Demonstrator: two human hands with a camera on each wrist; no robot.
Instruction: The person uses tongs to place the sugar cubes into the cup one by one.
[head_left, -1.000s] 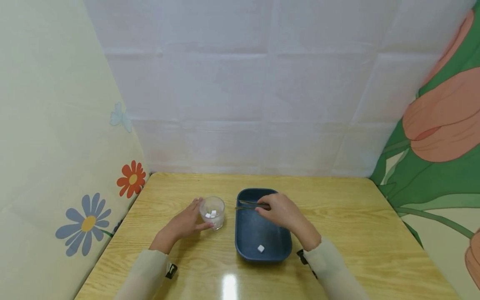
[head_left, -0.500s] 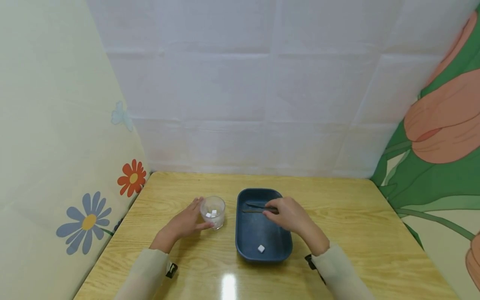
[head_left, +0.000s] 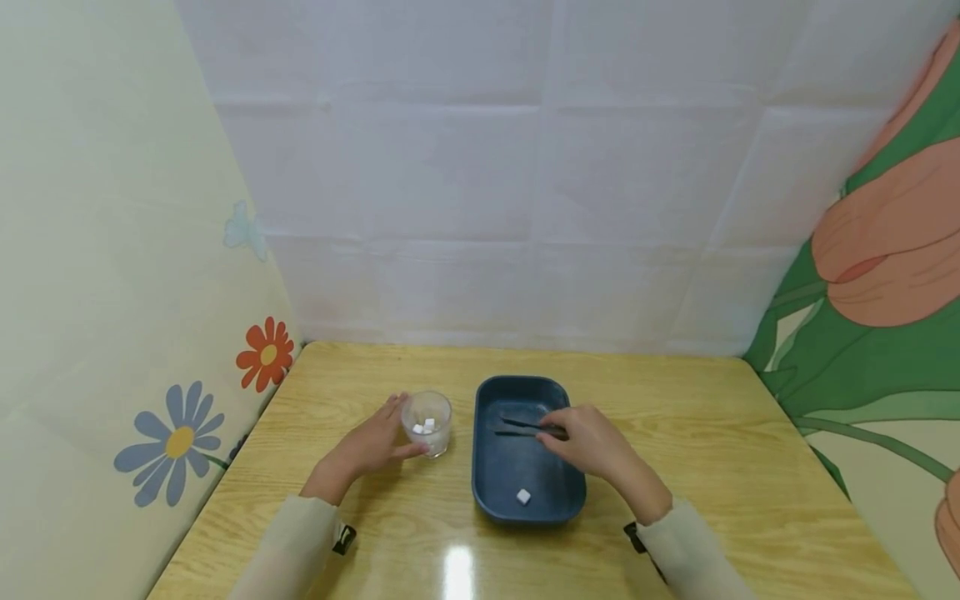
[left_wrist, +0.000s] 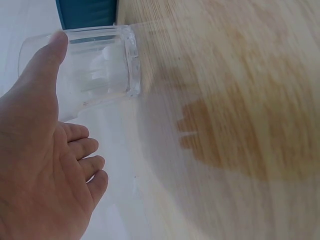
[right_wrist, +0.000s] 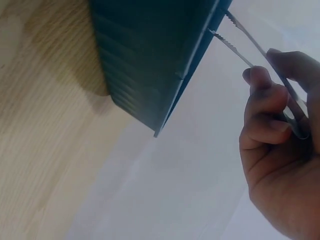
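Note:
My left hand (head_left: 369,447) holds a clear glass cup (head_left: 438,443) upright on the table, thumb on its near side and fingers at its far side. White cubes (head_left: 429,424) lie inside the cup; in the left wrist view they blur through the glass. My right hand (head_left: 592,439) pinches metal tweezers (right_wrist: 248,35) over the dark blue tray (head_left: 513,468). The two serrated tips stand apart with nothing between them, pointing left. One white cube (head_left: 522,497) lies near the front end of the tray.
The wooden table (head_left: 675,417) bears the cup left of the tray, with a gap between them. A white sheet (head_left: 450,208) hangs behind the table. Flower-printed sheets stand at the left (head_left: 172,333) and right (head_left: 885,367).
My right hand has drawn the tweezers back to the right and slightly nearer, from the tray's left rim to over its middle. The left hand and cup stay in place.

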